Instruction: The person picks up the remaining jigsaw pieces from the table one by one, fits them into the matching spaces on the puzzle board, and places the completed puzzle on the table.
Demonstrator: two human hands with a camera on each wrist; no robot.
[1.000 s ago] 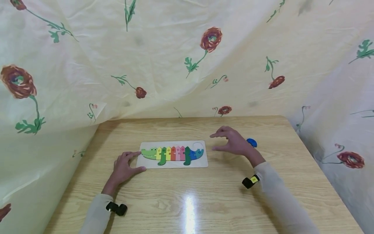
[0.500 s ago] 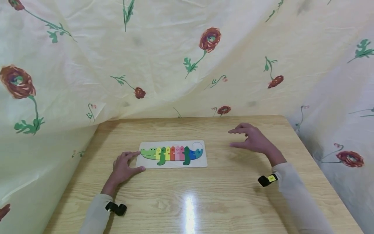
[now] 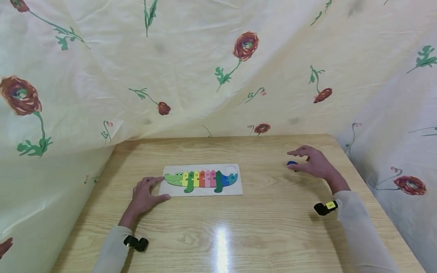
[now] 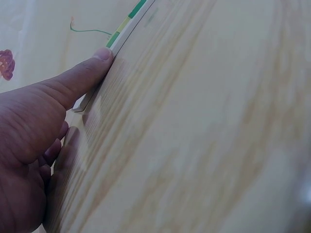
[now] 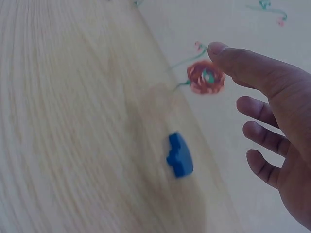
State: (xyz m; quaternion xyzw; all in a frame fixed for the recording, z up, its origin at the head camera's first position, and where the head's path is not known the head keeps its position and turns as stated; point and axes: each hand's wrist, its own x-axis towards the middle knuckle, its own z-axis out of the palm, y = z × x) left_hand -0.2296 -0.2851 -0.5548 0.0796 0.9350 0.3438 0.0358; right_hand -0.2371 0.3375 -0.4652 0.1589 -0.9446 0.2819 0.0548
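On the table lies a white puzzle board (image 3: 201,192) with a crocodile of coloured interlocking pieces. At the tail's curled tip, a bare outlined area (image 3: 231,168) shows. My left hand (image 3: 143,198) rests at the board's left end, index fingertip by the crocodile's snout and straight thumb (image 4: 87,73) against the near edge. A loose blue puzzle piece (image 5: 181,155) lies on the table to the right of the board. Over it hovers my right hand (image 3: 315,163), thumb and fingers apart and holding nothing; in the head view the thumb partly covers the piece.
The wood-grain table (image 3: 191,239) ends at the back against a flowered cloth (image 3: 191,76), which also hangs along both sides. A black wrist camera (image 3: 135,243) is strapped to the left sleeve, and another camera (image 3: 325,207) to the right.
My right hand has moved rightward, away from the board, passing over the loose blue piece, which now shows between its thumb and fingers. The left hand and the board have stayed put.
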